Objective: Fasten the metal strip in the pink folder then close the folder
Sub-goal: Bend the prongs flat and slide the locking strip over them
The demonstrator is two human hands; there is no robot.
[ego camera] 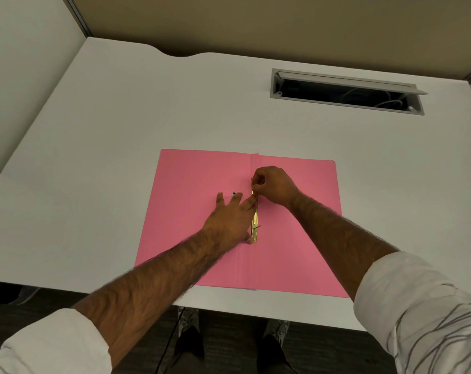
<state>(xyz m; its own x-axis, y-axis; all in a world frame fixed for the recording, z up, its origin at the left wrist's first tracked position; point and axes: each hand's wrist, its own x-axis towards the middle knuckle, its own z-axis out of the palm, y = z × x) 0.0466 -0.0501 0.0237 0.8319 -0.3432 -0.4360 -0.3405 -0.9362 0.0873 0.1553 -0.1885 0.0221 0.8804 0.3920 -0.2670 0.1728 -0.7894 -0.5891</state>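
A pink folder lies open and flat on the white desk, its spine running away from me. A gold metal strip lies along the spine. My left hand rests flat on the folder with fingers spread, the thumb and a fingertip pressing against the strip. My right hand is closed at the strip's far end, pinching a thin prong of the fastener between thumb and fingers. A second thin prong sticks up near the strip's near end.
The white desk has a grey cable slot with its lid open at the back right. Partition walls stand at the left and back. The desk's front edge runs just under the folder, with my feet on the dark floor below.
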